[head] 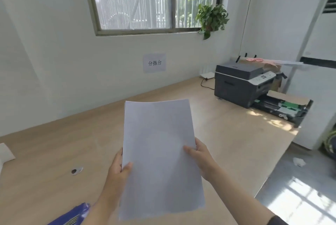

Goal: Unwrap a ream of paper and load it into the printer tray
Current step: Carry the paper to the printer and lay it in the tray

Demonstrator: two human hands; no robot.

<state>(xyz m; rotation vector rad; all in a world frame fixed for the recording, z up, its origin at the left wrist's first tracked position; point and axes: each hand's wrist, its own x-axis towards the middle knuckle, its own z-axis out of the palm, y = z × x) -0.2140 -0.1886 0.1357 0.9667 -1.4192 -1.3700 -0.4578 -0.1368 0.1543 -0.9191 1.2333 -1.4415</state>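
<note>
A stack of white paper (158, 152) is held up above the wooden table (54, 152), in the middle of the view. My left hand (118, 168) grips its left edge, thumb on top. My right hand (200, 157) grips its right edge, thumb on top as well. The grey printer (241, 82) stands at the far right of the table. Its black paper tray (285, 110) is pulled out toward the table's right edge, with green guides showing inside. A blue ream wrapper (72, 215) lies at the bottom left edge of the view.
A round cable hole (76, 170) sits in the table left of my hands. A white object (5, 153) lies at the table's left edge. A cable and white router (207, 75) lie behind the printer. A potted plant (211, 18) hangs by the window. Floor lies right of the table.
</note>
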